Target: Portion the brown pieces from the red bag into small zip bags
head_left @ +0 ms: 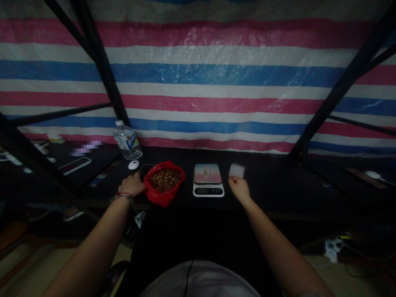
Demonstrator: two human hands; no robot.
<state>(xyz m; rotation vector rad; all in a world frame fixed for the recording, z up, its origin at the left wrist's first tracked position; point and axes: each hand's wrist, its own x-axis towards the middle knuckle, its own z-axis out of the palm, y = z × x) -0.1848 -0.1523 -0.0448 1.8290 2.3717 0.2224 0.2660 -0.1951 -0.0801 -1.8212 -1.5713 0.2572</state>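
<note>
My left hand is at the left side of a red plastic bag, fingers closed at its edge; the fingertips are partly hidden. The open bag holds many small brown and gold pieces, too small to name. My right hand pinches a small whitish translucent sheet, perhaps a little plastic bag. Between the hands lies a white kitchen scale with a lit display. On its plate sits a small clear item that I cannot make out.
A clear plastic bottle stands behind the red bag, with a white rounded object in front of it. A phone lies farther left. Black metal posts and a striped sheet border the dark table.
</note>
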